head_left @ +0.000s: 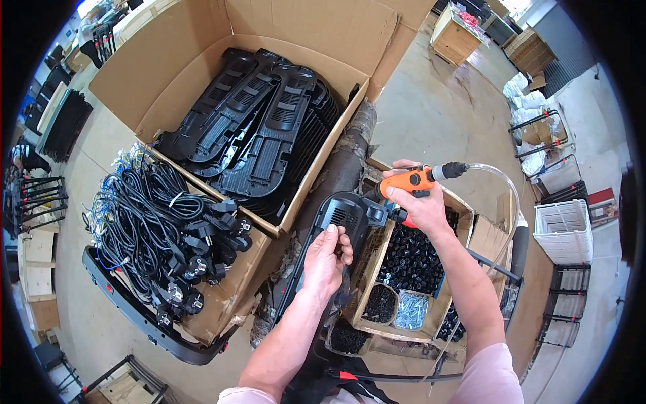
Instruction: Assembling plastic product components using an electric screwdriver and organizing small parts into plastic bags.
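My right hand [425,207] is wrapped round an orange pneumatic screwdriver [402,182], its clear air hose [505,176] looping off to the right. The tool's front end is at the upper end of a long black plastic housing [344,210] with a vented, rounded head. My left hand [326,259] is over the housing, just below the vents, thumb pressed to curled fingers. What those fingers pinch, if anything, is too small to make out. The housing lies along a padded, worn support [346,155].
A large cardboard box [168,81] holds stacked black plastic covers [269,135]. Bundled black power cables [168,222] lie on a carton at the left. Right of the housing, a wooden tray [360,303] holds black knobs [414,259], silver screws [412,310] and dark screws [380,303].
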`<action>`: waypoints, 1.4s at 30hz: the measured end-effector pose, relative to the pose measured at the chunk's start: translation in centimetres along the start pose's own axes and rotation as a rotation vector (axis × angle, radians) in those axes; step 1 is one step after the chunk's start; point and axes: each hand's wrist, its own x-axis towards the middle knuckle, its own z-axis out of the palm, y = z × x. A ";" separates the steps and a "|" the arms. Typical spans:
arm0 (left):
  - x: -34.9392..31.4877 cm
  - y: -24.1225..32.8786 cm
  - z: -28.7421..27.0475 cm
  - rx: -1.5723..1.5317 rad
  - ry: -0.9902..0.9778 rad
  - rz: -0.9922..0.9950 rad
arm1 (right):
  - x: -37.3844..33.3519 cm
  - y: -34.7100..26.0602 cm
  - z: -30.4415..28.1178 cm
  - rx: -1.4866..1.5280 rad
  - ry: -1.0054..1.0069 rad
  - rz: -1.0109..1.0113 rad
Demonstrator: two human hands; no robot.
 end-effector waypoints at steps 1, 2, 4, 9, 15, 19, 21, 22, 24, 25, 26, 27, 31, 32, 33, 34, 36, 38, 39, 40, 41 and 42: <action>0.0 0.0 0.1 0.010 0.007 0.003 | 0.0 0.0 0.0 -0.003 -0.001 -0.002; 0.1 0.0 0.1 0.008 0.005 0.003 | 0.1 0.0 0.0 -0.022 -0.007 -0.010; 0.2 0.0 -0.1 0.011 -0.009 0.017 | 0.1 0.2 0.1 -0.041 -0.015 -0.019; 0.4 0.0 -0.3 0.012 -0.013 0.009 | 0.5 0.1 0.6 0.021 0.065 0.058; 0.3 -0.1 0.1 0.028 -0.030 0.000 | 1.0 0.7 0.1 0.063 0.151 0.100; 0.1 0.1 0.0 0.031 -0.033 -0.002 | 1.4 -1.2 0.3 -0.120 -0.065 0.054; 0.2 0.0 0.1 0.041 -0.034 0.000 | 1.7 -2.4 0.3 -0.174 -0.142 0.033; 0.3 -0.1 0.2 0.052 -0.038 0.005 | 1.9 -2.7 0.4 -0.225 -0.219 0.006; 0.3 -0.2 0.3 0.059 -0.034 0.005 | 2.1 -2.2 0.4 -0.228 -0.220 0.025; 0.3 -0.2 0.3 0.067 -0.031 0.010 | 2.1 -1.4 0.5 -0.167 -0.156 0.045; 0.4 -0.3 0.2 0.067 -0.029 0.010 | 2.1 -0.9 0.5 -0.108 -0.093 0.065; 0.4 -0.4 0.2 0.068 -0.038 0.012 | 1.8 -0.8 0.4 -0.124 -0.052 0.066; 0.5 -0.4 0.1 0.077 -0.051 0.017 | 0.8 0.2 1.1 -0.044 0.072 0.052; 0.5 -0.4 0.2 0.076 -0.049 0.015 | 0.7 0.1 1.3 -0.044 0.071 0.055; 0.5 -0.4 0.3 0.082 -0.048 0.017 | 0.6 -0.1 1.5 -0.058 0.082 0.069; 0.4 -0.4 0.3 0.088 -0.046 0.017 | 0.5 -0.4 1.7 -0.071 0.093 0.084; 0.5 -0.4 0.1 0.091 -0.041 0.019 | 0.7 -0.7 2.2 -0.093 0.069 0.093; 0.6 -0.4 0.2 0.092 -0.045 0.019 | 0.7 -0.7 2.1 -0.120 0.049 0.096; 0.5 -0.4 0.2 0.092 -0.046 0.015 | 0.7 -0.5 2.0 -0.093 0.044 0.084; 0.5 -0.4 0.3 0.093 -0.048 0.012 | 0.7 -0.4 1.9 -0.067 0.039 0.072; 0.4 -0.4 0.3 0.093 -0.048 0.011 | 0.6 -0.2 1.7 -0.067 0.040 0.072; 0.4 -0.4 0.4 0.100 -0.043 0.013 | 0.6 0.1 1.4 -0.068 0.021 0.059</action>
